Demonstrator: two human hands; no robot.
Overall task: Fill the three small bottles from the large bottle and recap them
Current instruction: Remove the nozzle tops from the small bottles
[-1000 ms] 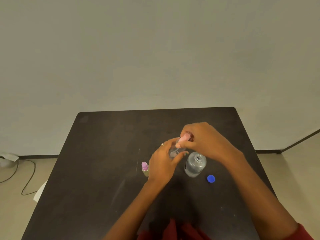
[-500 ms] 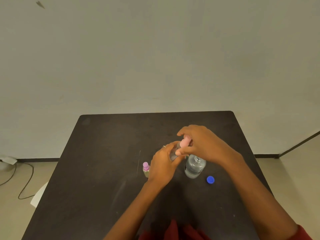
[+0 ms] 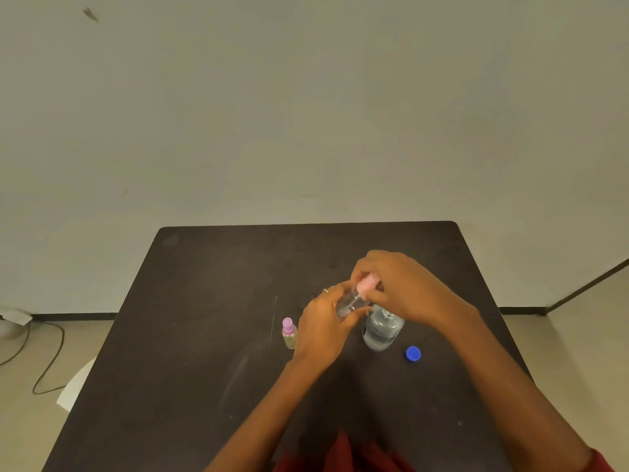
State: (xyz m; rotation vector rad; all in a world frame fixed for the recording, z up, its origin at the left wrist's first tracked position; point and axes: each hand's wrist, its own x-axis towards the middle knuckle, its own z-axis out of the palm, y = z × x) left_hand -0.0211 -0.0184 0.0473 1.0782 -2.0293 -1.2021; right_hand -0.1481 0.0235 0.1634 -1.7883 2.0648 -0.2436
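Left hand (image 3: 323,327) wraps clear plastic small bottle (image 3: 348,304); right hand (image 3: 396,284) pinches its round pink cap (image 3: 367,284). Open glossy large bottle (image 3: 381,330) just beside.

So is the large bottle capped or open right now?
Open. The large bottle stands upright with a bare neck, and its blue cap lies apart on the table.

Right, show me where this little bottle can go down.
Bare table lies left of the purple-capped bottle, and behind both hands. It is crowded around the large bottle and blue cap.
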